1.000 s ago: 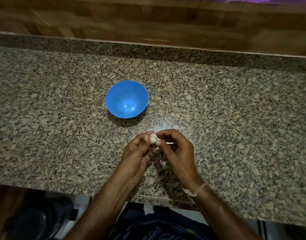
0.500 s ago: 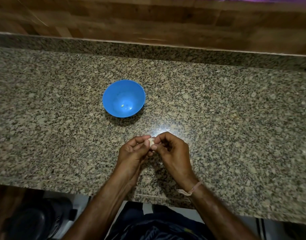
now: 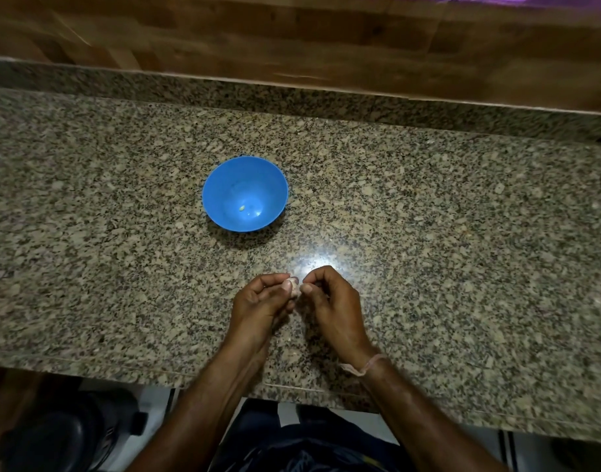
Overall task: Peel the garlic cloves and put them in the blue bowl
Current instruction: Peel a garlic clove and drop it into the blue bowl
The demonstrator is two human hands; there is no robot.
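A small pale garlic clove (image 3: 292, 287) is pinched at the fingertips of my left hand (image 3: 263, 301), just above the granite counter. My right hand (image 3: 329, 298) sits beside it with curled fingers, its thumb and forefinger at the clove's right side. The blue bowl (image 3: 224, 178) stands on the counter beyond the hands and slightly left. One tiny pale piece (image 3: 241, 208) lies at the bowl's bottom.
The speckled granite counter (image 3: 445, 250) stretches wide on both sides, with a raised granite back ledge (image 3: 326, 100) and a wooden wall behind. The counter's front edge (image 3: 88, 364) runs just under my forearms. A dark object (image 3: 64, 434) sits on the floor at lower left.
Both hands with the clove have shifted slightly toward me, farther from the bowl. My right fingers have pulled a little off the clove, so more of it shows.
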